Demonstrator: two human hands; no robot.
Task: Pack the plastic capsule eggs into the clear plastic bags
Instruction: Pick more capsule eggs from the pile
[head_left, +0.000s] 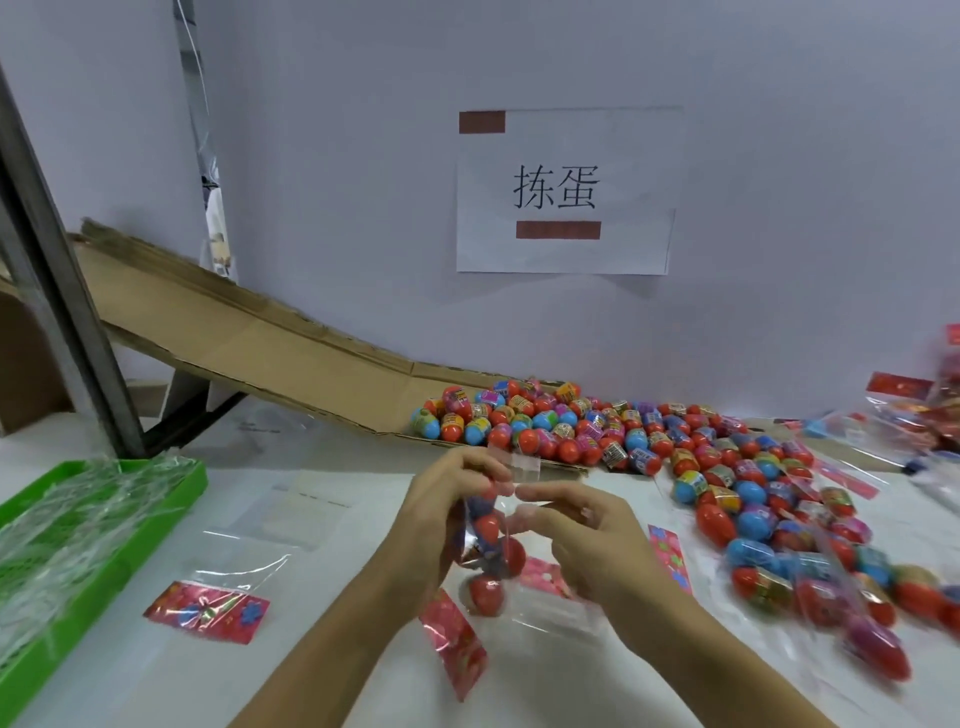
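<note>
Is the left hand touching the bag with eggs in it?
Touching. The head view shows the left hand gripping the clear bag near its top, fingers curled round it.

A packing workstation: a heap of capsule eggs (649, 447), a wall sign (566, 189), a cardboard chute (249, 338).

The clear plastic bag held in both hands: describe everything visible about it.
The clear plastic bag hangs upright above the white table, its thin glossy film creased. Inside are several plastic capsule eggs, mostly red, with some blue higher up. The left hand grips its upper part; the right hand pinches the open top edge. Its exact egg count is unclear through blur.
</note>
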